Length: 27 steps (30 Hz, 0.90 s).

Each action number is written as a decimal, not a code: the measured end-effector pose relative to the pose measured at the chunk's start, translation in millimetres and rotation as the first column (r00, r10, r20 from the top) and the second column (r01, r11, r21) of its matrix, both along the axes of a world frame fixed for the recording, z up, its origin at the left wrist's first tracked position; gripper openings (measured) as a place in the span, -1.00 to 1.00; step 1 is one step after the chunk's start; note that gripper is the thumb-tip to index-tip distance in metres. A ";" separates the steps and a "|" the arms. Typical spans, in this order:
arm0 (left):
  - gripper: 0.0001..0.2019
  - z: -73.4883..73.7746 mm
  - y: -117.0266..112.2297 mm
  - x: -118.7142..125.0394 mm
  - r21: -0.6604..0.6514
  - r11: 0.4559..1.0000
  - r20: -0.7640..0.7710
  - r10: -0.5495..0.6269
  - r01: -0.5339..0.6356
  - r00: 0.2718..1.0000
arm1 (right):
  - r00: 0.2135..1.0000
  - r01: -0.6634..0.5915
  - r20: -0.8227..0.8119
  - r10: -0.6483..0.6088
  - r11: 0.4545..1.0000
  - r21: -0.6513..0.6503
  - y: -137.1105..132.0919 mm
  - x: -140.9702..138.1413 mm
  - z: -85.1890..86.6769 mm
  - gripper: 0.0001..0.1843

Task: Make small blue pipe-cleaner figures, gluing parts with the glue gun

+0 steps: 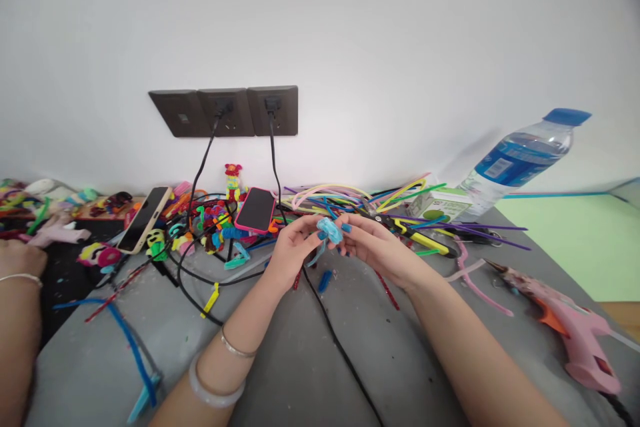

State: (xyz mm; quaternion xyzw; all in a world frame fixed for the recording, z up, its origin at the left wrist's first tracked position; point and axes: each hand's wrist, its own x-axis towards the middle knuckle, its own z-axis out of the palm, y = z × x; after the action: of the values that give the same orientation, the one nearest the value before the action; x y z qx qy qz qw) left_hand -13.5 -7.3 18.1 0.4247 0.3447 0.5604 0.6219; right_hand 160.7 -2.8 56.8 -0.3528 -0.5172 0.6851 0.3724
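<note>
Light-blue fuzzy piece (331, 231) at frame centre, pinched by fingertips of left hand (296, 245) and right hand (375, 245). Bunched body apparently formed; a loose strand is seen hanging below. Remaining work can't be judged. Glue gun (563, 320) unheld, lower right.

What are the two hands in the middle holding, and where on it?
A light-blue fuzzy piece, pinched at its left side by the left hand and right side by the right hand.

This looks like a craft workspace: pipe cleaners (340, 199), a glue gun (583, 337) and figures (233, 181) crowd a desk (400, 360), with 2 cords (276, 167) plugged into wall sockets (287, 107).
</note>
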 end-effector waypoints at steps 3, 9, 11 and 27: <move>-0.71 -1.6 0.2 0.1 0.012 1.000 -0.026 -0.019 0.019 0.999 | 1.000 0.013 0.000 -0.013 1.000 -0.025 0.7 -0.5 -1.1 -0.59; -0.67 -2.4 1.4 1.3 0.075 0.997 -0.029 -0.016 0.018 0.999 | 0.999 0.045 -0.024 -0.046 0.998 -0.051 1.0 -0.8 -1.4 -0.58; -0.68 -1.4 1.5 1.6 0.102 0.995 -0.041 -0.006 0.010 0.999 | 0.998 0.043 -0.043 -0.046 0.997 -0.066 1.0 -0.6 -2.5 -0.58; -0.75 9.8 -1.4 -0.8 0.155 0.977 -0.052 -0.139 0.145 0.989 | 0.987 -0.101 -0.135 0.081 0.984 -0.148 -0.8 2.6 0.7 -0.69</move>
State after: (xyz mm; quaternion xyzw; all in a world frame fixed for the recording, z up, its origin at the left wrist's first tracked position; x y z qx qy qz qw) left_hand -14.3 -8.7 27.8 0.5078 0.2803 0.5313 0.6175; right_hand 163.3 -3.6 57.5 -0.3116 -0.4532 0.7608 0.3446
